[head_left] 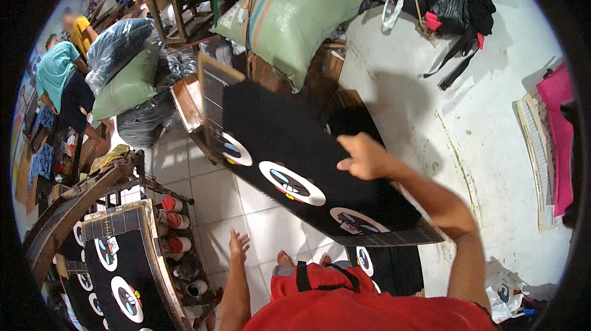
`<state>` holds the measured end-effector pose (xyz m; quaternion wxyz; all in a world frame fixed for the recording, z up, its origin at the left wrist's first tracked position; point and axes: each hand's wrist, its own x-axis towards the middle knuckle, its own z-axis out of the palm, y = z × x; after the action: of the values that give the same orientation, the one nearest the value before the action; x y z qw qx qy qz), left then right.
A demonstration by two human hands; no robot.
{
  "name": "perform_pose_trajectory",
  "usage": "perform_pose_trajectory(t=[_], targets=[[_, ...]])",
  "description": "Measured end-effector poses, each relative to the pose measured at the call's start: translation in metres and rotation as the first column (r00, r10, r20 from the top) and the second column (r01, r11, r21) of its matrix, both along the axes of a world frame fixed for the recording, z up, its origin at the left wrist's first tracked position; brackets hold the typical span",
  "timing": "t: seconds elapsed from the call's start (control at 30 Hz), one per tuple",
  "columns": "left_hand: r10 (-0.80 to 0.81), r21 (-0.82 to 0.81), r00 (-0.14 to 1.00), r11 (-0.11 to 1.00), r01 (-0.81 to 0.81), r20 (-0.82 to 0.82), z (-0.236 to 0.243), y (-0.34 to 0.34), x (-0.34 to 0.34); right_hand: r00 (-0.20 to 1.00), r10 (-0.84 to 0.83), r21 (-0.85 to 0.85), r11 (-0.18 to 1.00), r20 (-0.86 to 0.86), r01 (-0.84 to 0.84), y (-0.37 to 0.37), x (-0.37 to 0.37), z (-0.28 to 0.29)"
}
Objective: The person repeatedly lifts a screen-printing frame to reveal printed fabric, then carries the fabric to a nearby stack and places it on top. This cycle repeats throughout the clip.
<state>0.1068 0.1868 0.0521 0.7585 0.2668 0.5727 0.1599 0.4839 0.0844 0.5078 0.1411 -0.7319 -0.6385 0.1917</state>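
Observation:
A long board (pixel 212 106) slants across the middle of the view, with ruled marks at its ends. Black fabric (pixel 271 122) covers most of it, bearing a row of white oval prints (pixel 290 183) with cartoon faces. My right hand (pixel 367 157) grips the board at its far long edge; some of the fingers are hidden. Below the board, over the floor, my left hand (pixel 239 246) is open and holds nothing, its fingers apart. More printed black fabric (pixel 394 269) shows beneath the board's near right end.
At lower left, another board (pixel 144 223) carries printed black fabric beside several paint pots (pixel 178 220). A large pale green sack (pixel 301 11) lies ahead. Stuffed bags (pixel 126 82) are piled at left, near two people (pixel 58 72). Pink material (pixel 557 140) is at far right.

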Motion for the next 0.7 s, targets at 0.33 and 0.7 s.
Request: perform_pose_trajectory(t=[0.33,0.7], targets=[[-0.129,-0.367,0.916,0.930,-0.022,-0.380,-0.059,-0.198,-0.165,0.893,-0.422,-0.211,0.869,0.155,0.447,-0.063,0.041,-0.209],[0.152,-0.175,0.930,0.960,-0.220,-0.335,0.008,-0.160,0.003,0.779,-0.615,-0.276,0.734,0.118,0.621,-0.124,0.170,-0.312]])
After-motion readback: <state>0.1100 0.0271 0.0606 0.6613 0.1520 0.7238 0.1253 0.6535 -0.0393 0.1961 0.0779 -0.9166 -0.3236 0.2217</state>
